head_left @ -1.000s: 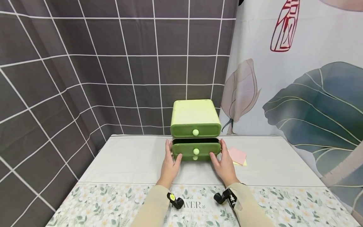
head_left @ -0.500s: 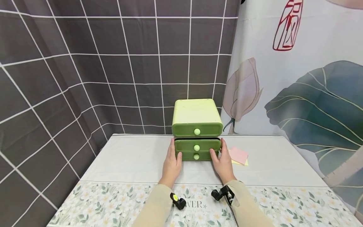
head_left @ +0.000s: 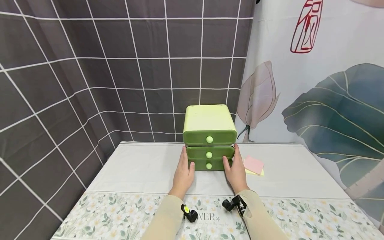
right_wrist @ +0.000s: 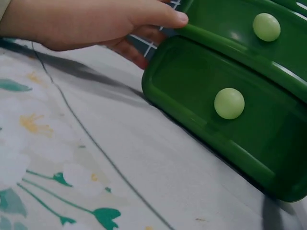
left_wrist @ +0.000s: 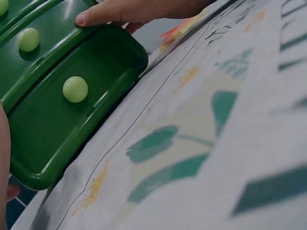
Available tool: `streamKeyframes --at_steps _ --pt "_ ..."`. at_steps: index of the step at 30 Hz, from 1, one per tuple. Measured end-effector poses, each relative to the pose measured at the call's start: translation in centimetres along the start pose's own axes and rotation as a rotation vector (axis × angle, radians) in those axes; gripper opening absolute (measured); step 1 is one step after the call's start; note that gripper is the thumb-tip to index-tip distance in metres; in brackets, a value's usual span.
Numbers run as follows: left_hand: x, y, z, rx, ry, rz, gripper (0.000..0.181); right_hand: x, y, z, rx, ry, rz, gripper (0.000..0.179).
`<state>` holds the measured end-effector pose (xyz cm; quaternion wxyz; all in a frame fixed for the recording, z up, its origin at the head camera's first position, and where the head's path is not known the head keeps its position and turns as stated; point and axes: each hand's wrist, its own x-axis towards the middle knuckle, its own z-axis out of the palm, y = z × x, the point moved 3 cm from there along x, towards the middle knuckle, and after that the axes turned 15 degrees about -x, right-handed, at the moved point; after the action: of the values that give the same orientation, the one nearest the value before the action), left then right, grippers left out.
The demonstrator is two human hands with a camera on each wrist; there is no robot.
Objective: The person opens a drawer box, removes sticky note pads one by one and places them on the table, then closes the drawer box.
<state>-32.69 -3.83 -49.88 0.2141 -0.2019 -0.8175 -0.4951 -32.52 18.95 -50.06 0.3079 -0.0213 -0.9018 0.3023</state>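
A small desktop drawer cabinet (head_left: pixel 210 118) has a pale yellow-green shell and dark green fronts, each with a round pale knob. My left hand (head_left: pixel 182 173) lies along its lower left side, fingers extended and thumb at the front corner. On the opposite side is my right hand (head_left: pixel 235 171), its thumb pressing the front of the middle drawer (head_left: pixel 195 152) and its fingers along the side. That drawer front stands slightly proud of the bottom drawer (right_wrist: pixel 192 86) in the right wrist view. The far fingers of both hands are partly hidden by the cabinet.
Pink and yellow sticky notes (head_left: pixel 254 165) lie right of the cabinet. A floral mat (head_left: pixel 126 213) covers the table's near part. Behind is a dark grid-patterned curtain (head_left: pixel 150 76), with a floral-printed white cloth (head_left: pixel 270 110) on the right.
The middle drawer has slid back into the cabinet, and the dark gap above it has narrowed to a thin line. Both hands moved back along with it.
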Motion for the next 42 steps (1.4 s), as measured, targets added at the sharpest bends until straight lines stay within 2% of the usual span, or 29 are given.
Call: streamKeyframes --at_steps 4,9,16,20,22,24,29,32,35,38,42 --pt "0.1 -0.1 0.2 0.013 -0.013 0.001 0.077 0.0 -0.4 -0.2 -0.091 0.052 -0.056 0.078" --pt "0.1 -0.1 0.4 0.04 -0.027 0.005 0.081 -0.1 -0.6 -0.2 -0.149 0.064 -0.09 0.079" --pt "0.0 -0.3 0.5 0.125 -0.013 -0.003 0.079 0.0 -0.6 -0.2 -0.184 0.06 -0.099 0.079" --pt "0.1 -0.4 0.5 0.098 -0.017 -0.028 0.079 0.0 -0.6 -0.3 -0.164 0.045 -0.084 0.08" --pt "0.1 -0.6 0.6 0.047 -0.033 -0.06 0.082 0.0 -0.5 -0.3 -0.142 0.058 -0.077 0.08" --pt "0.0 -0.8 0.5 -0.037 -0.057 -0.094 0.086 -0.1 -0.4 -0.4 -0.111 0.108 -0.071 0.076" --pt "-0.2 -1.3 0.4 -0.257 -0.094 -0.152 0.092 -0.5 -0.4 -0.9 -0.064 0.31 -0.107 0.044" --pt "-0.2 -1.6 0.4 -0.32 -0.082 -0.166 0.089 -0.8 -0.7 -0.9 -0.088 0.357 -0.181 0.028" --pt "-0.2 -1.7 0.4 -0.381 -0.063 -0.189 0.088 -1.1 -1.2 -0.6 -0.134 0.334 -0.286 0.023" --pt "-0.1 -1.9 0.5 -0.466 -0.053 -0.221 0.087 -1.2 -1.6 -0.3 -0.165 0.278 -0.385 0.022" --pt "0.1 -2.2 0.4 -0.552 -0.03 -0.267 0.077 -1.5 -2.2 0.4 -0.211 0.129 -0.449 0.023"
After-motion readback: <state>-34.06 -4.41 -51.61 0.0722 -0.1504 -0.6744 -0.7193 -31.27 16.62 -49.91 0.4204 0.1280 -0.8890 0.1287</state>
